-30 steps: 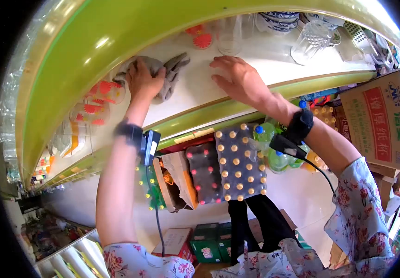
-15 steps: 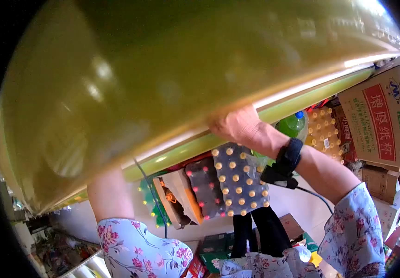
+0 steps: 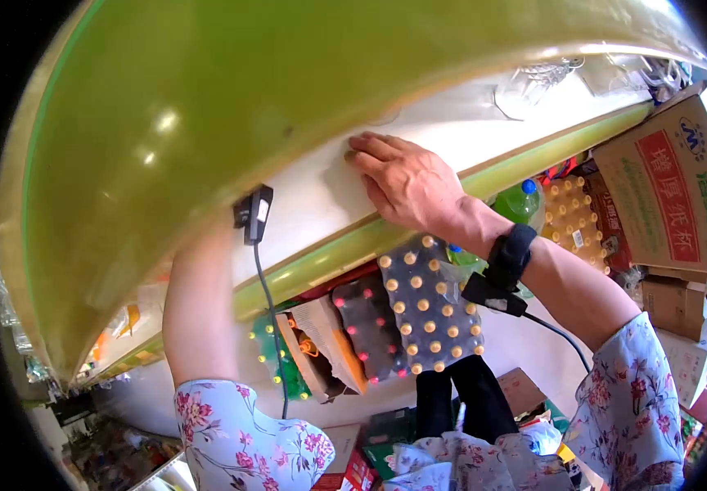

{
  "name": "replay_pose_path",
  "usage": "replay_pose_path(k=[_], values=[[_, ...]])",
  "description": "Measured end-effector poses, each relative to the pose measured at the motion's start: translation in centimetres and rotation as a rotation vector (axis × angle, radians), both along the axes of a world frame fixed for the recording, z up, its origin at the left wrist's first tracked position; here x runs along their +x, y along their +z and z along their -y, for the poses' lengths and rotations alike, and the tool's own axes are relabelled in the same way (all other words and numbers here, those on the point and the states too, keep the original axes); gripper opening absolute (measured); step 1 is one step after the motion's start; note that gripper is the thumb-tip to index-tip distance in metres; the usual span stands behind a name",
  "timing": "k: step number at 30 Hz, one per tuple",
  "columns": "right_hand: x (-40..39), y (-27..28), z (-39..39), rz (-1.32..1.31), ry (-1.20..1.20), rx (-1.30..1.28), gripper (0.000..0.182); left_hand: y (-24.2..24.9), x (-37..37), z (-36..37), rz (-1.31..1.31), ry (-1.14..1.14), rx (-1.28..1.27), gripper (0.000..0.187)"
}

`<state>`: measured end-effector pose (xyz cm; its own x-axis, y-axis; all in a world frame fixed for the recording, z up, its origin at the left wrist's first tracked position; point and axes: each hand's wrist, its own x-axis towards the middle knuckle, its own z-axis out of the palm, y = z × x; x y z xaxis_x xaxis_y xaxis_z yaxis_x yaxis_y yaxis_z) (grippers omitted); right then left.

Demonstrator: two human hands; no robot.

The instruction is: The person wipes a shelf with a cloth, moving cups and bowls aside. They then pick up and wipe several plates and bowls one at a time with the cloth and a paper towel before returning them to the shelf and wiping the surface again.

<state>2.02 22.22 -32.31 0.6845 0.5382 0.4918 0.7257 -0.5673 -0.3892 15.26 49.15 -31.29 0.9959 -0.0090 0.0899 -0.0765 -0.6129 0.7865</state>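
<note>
My right hand (image 3: 411, 180) rests on a white shelf surface (image 3: 452, 119), fingers stretched out and slightly bent, with nothing seen in them. A black strap (image 3: 511, 255) with a corded black unit is around that wrist. My left forearm (image 3: 200, 311) reaches up behind a glossy yellow-green panel (image 3: 206, 98), which hides the left hand and whatever it touches. Beside the left wrist is another black unit (image 3: 257, 214) with a cable hanging down. Clear glassware (image 3: 525, 90) sits farther right on the shelf.
Below the shelf stand shrink-wrapped bottle packs (image 3: 431, 315), an opened carton (image 3: 325, 352) and a large green-liquid bottle (image 3: 519, 203). A big printed cardboard box (image 3: 668, 188) leans at the right. The shelf's green front edge (image 3: 329, 258) runs across the middle.
The green panel now covers less of the view, so the white shelf top, glassware and black left-wrist unit show. My right hand is now fully visible, its fingers reaching onto the shelf.
</note>
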Motion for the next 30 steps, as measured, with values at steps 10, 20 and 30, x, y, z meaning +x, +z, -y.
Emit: replay_pose_path(k=[10, 20, 30], values=[[-0.2, -0.6, 0.0, 0.073, -0.031, 0.033, 0.018, -2.3, 1.1, -12.5, -0.062, 0.26, 0.788, 0.061], [-0.4, 0.2, 0.2, -0.01, -0.019, -0.009, 0.025, -1.9, -0.4, -7.9, 0.002, 0.179, 0.615, 0.053], [-0.2, -0.3, 0.1, 0.024, -0.033, -0.023, 0.016, -3.5, 1.7, -9.8, -0.016, 0.253, 0.766, 0.046]])
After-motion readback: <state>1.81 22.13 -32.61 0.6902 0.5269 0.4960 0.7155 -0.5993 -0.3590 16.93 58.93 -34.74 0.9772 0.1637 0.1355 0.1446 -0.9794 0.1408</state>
